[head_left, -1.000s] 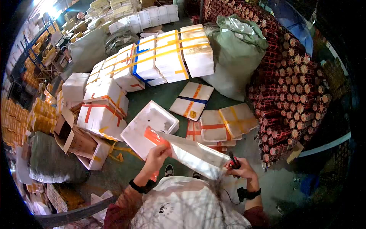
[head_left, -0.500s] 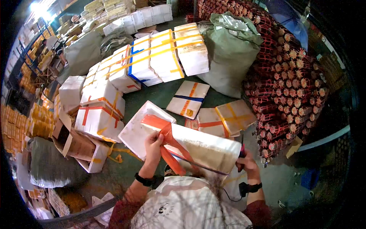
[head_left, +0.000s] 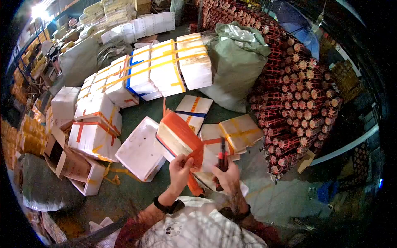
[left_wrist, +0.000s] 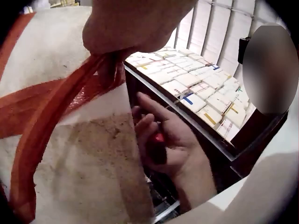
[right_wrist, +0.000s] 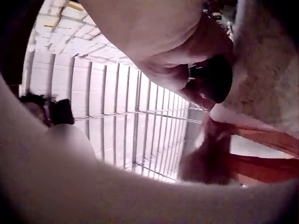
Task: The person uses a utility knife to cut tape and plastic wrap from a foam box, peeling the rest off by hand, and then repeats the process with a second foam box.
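Note:
The left hand pinches red-orange tape at the near edge of a white foam piece; a loose strip of the tape hangs below. In the left wrist view the tape crosses the foam's stained face. Curled round a black and red tool, the right hand is at the foam's right end. The tool's black end shows in the right wrist view, beside the foam. What kind of tool it is, I cannot tell.
An open foam box stands on the floor, left of the held foam. Taped flat foam pieces lie beyond it. Taped foam boxes, a green sack and a red-netted pile stand farther off.
The foam piece has turned and its taped end now points away from the body. The right hand has moved left with the tool, closer to the left hand. The head view has shifted.

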Demonstrator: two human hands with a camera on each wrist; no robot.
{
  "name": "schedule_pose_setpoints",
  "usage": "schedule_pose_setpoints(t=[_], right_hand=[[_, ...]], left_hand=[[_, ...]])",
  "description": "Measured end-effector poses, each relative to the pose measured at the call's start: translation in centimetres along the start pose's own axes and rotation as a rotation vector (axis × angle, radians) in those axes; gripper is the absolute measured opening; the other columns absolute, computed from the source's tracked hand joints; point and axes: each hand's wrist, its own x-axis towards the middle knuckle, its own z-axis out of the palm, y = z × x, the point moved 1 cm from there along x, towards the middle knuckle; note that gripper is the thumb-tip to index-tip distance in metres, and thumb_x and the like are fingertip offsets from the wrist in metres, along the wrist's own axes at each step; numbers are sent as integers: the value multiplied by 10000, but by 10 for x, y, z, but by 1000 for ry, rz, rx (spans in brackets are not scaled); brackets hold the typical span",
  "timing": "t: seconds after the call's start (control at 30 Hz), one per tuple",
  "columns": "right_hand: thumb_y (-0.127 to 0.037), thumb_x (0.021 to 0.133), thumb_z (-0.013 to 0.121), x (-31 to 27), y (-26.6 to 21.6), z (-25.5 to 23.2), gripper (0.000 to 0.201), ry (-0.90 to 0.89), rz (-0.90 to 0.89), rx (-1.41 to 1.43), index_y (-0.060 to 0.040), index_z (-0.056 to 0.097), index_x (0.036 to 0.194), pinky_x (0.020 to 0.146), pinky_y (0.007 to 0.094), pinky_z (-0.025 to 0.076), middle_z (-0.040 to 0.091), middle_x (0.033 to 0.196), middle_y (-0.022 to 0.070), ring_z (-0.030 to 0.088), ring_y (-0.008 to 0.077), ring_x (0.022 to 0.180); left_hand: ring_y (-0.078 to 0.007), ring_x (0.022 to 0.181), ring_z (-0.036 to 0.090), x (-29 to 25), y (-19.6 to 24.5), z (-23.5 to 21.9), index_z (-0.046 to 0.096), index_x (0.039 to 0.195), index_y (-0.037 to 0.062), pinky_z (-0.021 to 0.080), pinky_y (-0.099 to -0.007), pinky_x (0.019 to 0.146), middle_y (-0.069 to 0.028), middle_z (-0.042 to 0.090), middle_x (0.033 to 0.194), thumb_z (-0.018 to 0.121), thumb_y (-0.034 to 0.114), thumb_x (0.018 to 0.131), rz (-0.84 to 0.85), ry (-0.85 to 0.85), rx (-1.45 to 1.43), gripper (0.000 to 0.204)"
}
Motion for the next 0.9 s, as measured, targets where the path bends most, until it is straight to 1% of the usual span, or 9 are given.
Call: schedule_pose_setpoints(t=[0.1,0.23,0.27,0.43,0.5,0.6,0.73,0.87,0.9], right_hand=[[-205,814,809,13,-1,4,426,-40,19,29,-42,543,1105,440,279,475,606,741,24,596,115,512],[-192,818,804,23,15,5,462,-279,149,-57,-51,518,1151,444,293,465,569,737,22,559,123,498],[-192,812,812,23,17,6,458,-326,203,-91,-57,531,1147,434,294,457,568,712,13,558,117,495],[-183,816,820,26,44,-14,378,-319,211,-64,-63,616,1111,397,293,413,551,637,-17,527,111,459],[-180,835,806,18,45,-27,303,-367,280,-31,-84,641,1070,389,288,402,546,613,-19,511,98,446],[-167,832,808,18,48,-39,267,-448,228,-61,-86,641,1024,393,284,404,559,615,-16,520,93,450],[-130,817,804,20,54,-43,186,-319,314,-27,-43,644,855,406,287,419,598,625,-2,550,98,458],[-143,810,820,12,48,-45,205,-237,240,-37,-54,647,872,418,291,439,605,627,3,565,107,467],[-150,814,820,8,44,-41,207,-220,230,-33,-54,648,876,422,293,444,605,626,4,567,110,469]], left_hand=[[-53,673,381,1,-34,-14,471,712,12,327,-240,577,36,428,697,656,15,924,-68,-51,9,282],[-91,755,522,-4,4,-10,466,998,35,451,-248,684,8,520,822,620,-64,911,-172,-93,-414,203],[-118,820,569,-2,-8,-21,418,1109,63,487,-261,746,-7,547,896,588,-109,905,-71,-101,-284,317],[-88,773,548,15,-25,-81,472,1027,60,471,-231,680,-1,531,844,574,-151,877,162,256,13,279],[-84,738,544,37,-40,-118,470,1005,69,467,-228,651,-7,554,834,574,-161,870,100,419,-157,287],[-139,801,595,39,-57,-135,516,1024,52,511,-306,739,-29,604,861,553,-112,876,67,315,-144,224],[-123,795,594,30,-46,-132,633,1053,14,468,-247,725,-26,632,903,498,-72,890,-109,67,-115,228],[-279,990,648,1,-43,-138,628,1070,-76,483,-393,958,-166,685,1039,577,100,755,-478,-136,-244,365],[-294,1002,646,-1,-47,-138,621,1105,-76,477,-408,965,-175,683,1055,575,136,773,-434,-208,-413,397]])
